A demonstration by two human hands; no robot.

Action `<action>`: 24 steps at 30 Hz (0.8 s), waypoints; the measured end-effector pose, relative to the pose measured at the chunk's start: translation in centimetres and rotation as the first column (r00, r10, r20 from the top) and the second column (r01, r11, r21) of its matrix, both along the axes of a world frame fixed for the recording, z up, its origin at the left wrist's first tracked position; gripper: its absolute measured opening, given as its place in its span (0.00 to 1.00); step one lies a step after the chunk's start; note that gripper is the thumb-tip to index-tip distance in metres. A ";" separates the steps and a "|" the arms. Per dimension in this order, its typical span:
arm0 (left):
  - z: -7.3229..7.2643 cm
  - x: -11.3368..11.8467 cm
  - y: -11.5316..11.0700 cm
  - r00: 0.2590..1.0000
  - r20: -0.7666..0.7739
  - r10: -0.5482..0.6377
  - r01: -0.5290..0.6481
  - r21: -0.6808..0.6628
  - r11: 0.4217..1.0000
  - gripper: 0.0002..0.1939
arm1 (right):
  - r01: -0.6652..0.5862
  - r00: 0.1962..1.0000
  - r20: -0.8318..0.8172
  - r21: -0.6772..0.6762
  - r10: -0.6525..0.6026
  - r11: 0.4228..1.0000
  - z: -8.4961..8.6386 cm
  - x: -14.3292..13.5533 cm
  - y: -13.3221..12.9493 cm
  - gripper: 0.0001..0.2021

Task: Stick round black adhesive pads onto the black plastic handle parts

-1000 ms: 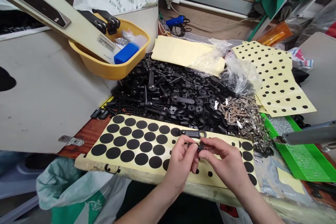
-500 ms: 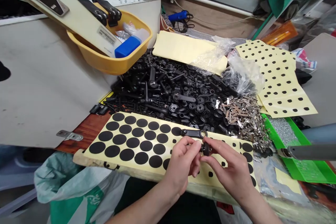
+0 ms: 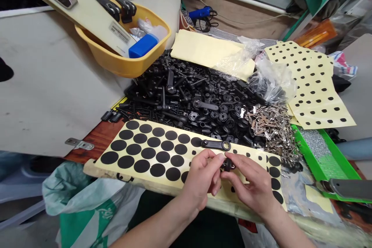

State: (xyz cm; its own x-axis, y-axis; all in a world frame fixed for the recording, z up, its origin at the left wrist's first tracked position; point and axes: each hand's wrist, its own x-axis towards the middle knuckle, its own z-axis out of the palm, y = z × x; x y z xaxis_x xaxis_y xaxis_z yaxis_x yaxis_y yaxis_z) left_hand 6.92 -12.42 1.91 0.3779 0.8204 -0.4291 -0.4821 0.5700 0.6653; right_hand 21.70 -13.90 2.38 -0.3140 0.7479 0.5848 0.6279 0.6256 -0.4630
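Observation:
Between the fingertips of both hands is a small round black plastic part [image 3: 227, 164], partly covered by the fingers. My left hand [image 3: 205, 174] is closed and pinches it from the left. From the right, the thumb and fingers of my right hand [image 3: 251, 180] grip the same part. Just beyond the fingertips a black crank-shaped arm [image 3: 216, 145] with a ring at its right end lies on a yellow sheet of round black stickers [image 3: 155, 142]. Both hands are over this sheet, which has large dots at the left and smaller ones under the hands.
Behind the sheet spreads a heap of black plastic parts [image 3: 186, 97], with a pile of metal clips [image 3: 266, 128] at its right. A green tray [image 3: 343, 162] holds small metal pieces. A grey-handled tool [image 3: 348, 188] juts in at right. A yellow basin [image 3: 124, 64] stands at upper left.
The small black part has tilted slightly between the fingers, and both hands keep hold of it. The whole view has shifted a little.

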 end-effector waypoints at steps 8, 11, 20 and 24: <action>0.9 -1.7 0.5 0.975 -0.132 -0.180 0.198 0.134 0.971 0.12 | 0.051 0.982 -0.143 -0.438 -0.126 0.897 1.4 0.4 -0.3 0.11; 1.4 -2.3 0.6 0.963 -0.140 -0.232 0.251 0.144 0.957 0.10 | 0.035 0.979 -0.164 -0.454 -0.122 0.891 1.9 0.4 -0.1 0.12; -0.2 -1.1 0.0 0.987 -0.071 -0.142 0.151 0.139 0.979 0.11 | -0.038 0.945 -0.247 -0.734 -0.215 0.678 1.5 0.6 0.1 0.22; -0.4 -1.3 0.1 0.985 0.025 -0.170 0.167 0.076 0.983 0.12 | -0.072 0.987 -0.160 -0.473 -0.006 0.878 2.1 2.4 0.3 0.22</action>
